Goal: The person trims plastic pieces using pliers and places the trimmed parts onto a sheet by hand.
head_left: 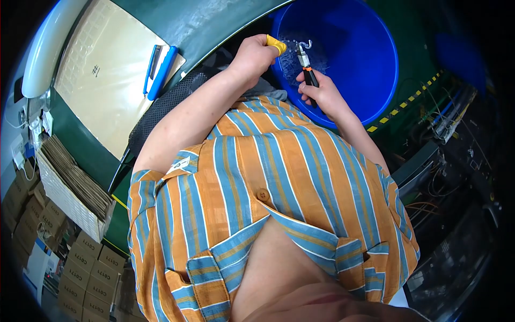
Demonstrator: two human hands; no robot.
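Observation:
My left hand (255, 58), with yellow covers on its fingertips, pinches one end of a thin, pale strip of small parts (291, 44) over the blue bin. My right hand (324, 95) is closed round black-and-orange pliers (307, 73), their jaws pointing up at the strip's other end. A small shiny curved piece (308, 44) shows at the jaw tips; whether the jaws grip it is too small to tell. Below both hands, the round blue bin (370, 64) holds a heap of fine clear scraps (316, 52) on its left side.
A green table (204, 27) at the upper left bears a beige sheet (102, 80) and a blue tool (162, 73). Flattened cardboard (75, 172) and stacked boxes (88, 268) are at the lower left. Yellow-black floor tape (402, 104) and cables (448, 126) lie to the right.

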